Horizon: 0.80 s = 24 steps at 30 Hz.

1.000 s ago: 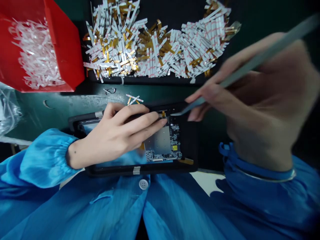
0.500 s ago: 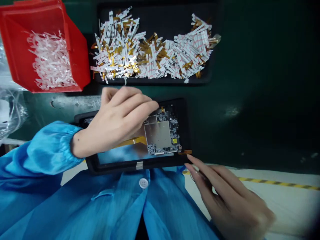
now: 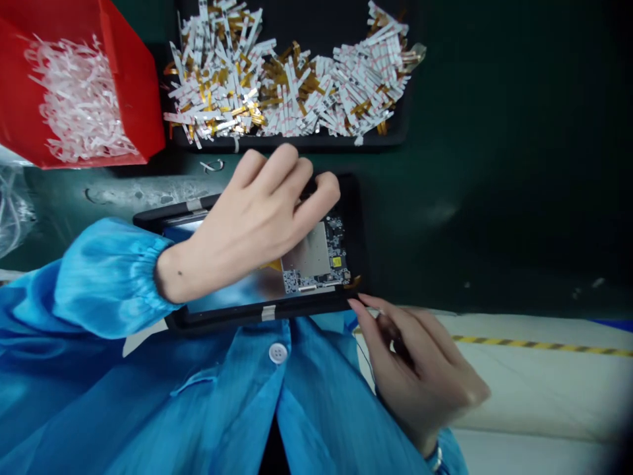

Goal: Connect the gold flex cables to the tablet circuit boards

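Note:
A black rectangular frame point(image 3: 217, 318) lies in front of me with a glossy screen panel point(image 3: 232, 295) in it. On the panel's right part sits a circuit board point(image 3: 316, 254) with a silver shield plate. My left hand point(image 3: 262, 204) reaches over the board's upper edge, fingers curled down; its fingertips and anything in them are hidden. My right hand point(image 3: 415, 356) has thumb and index finger closed together on the frame's lower right corner. Just above those fingertips a small orange flex strip point(image 3: 354, 282) sticks out by the board.
A black tray point(image 3: 316, 144) at the back holds many white and gold flex strips point(image 3: 297, 92). Left of it stands a red bin point(image 3: 136, 99) with curly clear scraps point(image 3: 84, 99). A thin white scrap point(image 3: 212, 165) lies on the dark green table point(image 3: 484, 198).
The view has shifted, so the bin and tray appear higher and further left. My left hand has moved right over the board, fingers more curled. My right fingertips have closed on the frame's corner.

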Each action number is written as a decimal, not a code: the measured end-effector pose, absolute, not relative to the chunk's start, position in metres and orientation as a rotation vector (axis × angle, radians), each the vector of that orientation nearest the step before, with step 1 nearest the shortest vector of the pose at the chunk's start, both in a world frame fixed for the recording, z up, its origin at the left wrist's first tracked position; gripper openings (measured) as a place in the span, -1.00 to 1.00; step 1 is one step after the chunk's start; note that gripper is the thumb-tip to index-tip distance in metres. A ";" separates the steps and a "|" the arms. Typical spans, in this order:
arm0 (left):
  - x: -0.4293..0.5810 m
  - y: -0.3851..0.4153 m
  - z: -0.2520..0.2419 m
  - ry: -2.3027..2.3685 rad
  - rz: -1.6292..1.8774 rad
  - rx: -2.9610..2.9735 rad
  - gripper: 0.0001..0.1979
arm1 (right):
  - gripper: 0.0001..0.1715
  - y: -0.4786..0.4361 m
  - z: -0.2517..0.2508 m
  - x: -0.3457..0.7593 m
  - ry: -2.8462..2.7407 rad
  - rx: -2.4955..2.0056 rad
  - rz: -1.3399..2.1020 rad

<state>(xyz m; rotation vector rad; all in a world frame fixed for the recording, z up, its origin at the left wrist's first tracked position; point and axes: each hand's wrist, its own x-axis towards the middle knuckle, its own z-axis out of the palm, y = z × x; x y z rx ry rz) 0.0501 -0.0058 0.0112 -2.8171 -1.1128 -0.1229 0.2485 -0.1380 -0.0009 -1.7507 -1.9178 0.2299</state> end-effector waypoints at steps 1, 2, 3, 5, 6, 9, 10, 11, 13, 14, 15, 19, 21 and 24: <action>0.051 -0.004 0.013 -1.127 -0.106 -2.854 -0.56 | -0.69 -0.140 0.000 0.249 -1.949 -1.750 0.253; 0.052 -0.002 0.015 -1.150 -0.077 -2.895 -0.53 | -0.65 -0.142 0.001 0.249 -1.960 -1.755 0.277; 0.053 0.000 0.016 -1.177 -0.053 -2.935 -0.51 | -0.63 -0.143 0.001 0.248 -1.948 -1.768 0.291; 0.051 0.005 0.017 -1.233 -0.059 -3.020 -0.49 | -0.63 -0.144 -0.002 0.245 -1.877 -1.795 0.315; 0.050 0.006 0.017 -1.268 -0.105 -3.063 -0.50 | -0.63 -0.144 -0.004 0.243 -1.826 -1.808 0.342; 0.045 0.007 0.017 -1.341 -0.304 -3.143 -0.61 | -0.62 -0.143 -0.011 0.237 -1.600 -1.826 0.525; 0.044 0.005 0.017 -1.333 -0.324 -3.152 -0.64 | -0.62 -0.143 -0.012 0.236 -1.505 -1.832 0.623; 0.044 0.003 0.017 -1.298 -0.332 -3.155 -0.67 | -0.65 -0.144 -0.012 0.236 -1.417 -1.837 0.711; 0.047 -0.005 0.017 -1.164 -0.341 -3.158 -0.71 | -0.71 -0.148 -0.011 0.237 -1.322 -1.856 0.763; 0.050 -0.009 0.016 -1.082 -0.352 -3.165 -0.73 | -0.73 -0.150 -0.009 0.238 -1.331 -1.877 0.728; 0.053 -0.013 0.016 -0.998 -0.360 -3.177 -0.74 | -0.72 -0.153 -0.005 0.240 -1.369 -1.902 0.693; 0.064 -0.022 0.009 -0.771 -0.313 -3.170 -0.77 | -0.38 -0.160 0.019 0.240 -1.256 -1.949 1.178; 0.066 -0.021 0.006 -0.752 -0.319 -3.139 -0.80 | -0.24 -0.160 0.032 0.239 -0.820 -1.875 1.638; 0.061 -0.018 0.003 -0.720 -0.379 -3.127 -0.78 | -0.20 -0.158 0.043 0.239 -0.198 -1.585 1.939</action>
